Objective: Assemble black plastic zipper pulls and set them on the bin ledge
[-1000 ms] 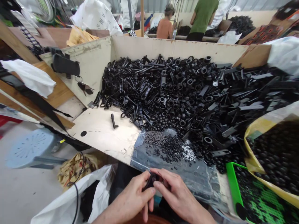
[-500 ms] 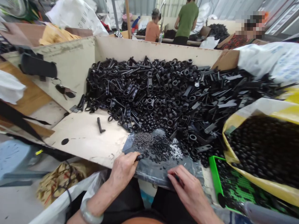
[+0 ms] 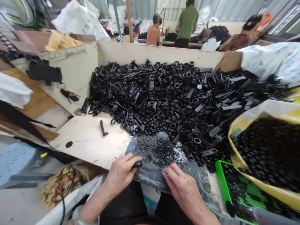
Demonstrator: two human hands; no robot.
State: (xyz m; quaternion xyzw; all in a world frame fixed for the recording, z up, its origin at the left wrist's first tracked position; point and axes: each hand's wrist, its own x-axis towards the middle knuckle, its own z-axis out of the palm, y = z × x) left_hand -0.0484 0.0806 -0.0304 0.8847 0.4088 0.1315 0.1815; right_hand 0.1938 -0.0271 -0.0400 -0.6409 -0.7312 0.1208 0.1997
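Observation:
My left hand [image 3: 122, 173] is closed round a small black plastic part [image 3: 138, 163], which rests on the near edge of a clear plastic sheet [image 3: 152, 175]. My right hand [image 3: 181, 186] lies on the same sheet with its fingers pinched on a thin silvery pin [image 3: 164, 174]. Just beyond both hands are little heaps of dark screws [image 3: 146, 144], tiny black rings [image 3: 165, 151] and silvery pins [image 3: 180, 154]. Behind them a big pile of black plastic parts [image 3: 168, 93] fills the wooden bin.
A lone black part [image 3: 103, 128] lies on the bare board [image 3: 93, 140] at the left. A yellow bag of black beads [image 3: 269, 150] and a green tray [image 3: 222, 184] stand at the right. Keys [image 3: 67, 93] hang on the bin's left wall. Two people work far behind.
My hands, joined over one part a second ago, have parted. The left carried the black part up onto the sheet's edge; the right moved to the sheet and pinched a pin.

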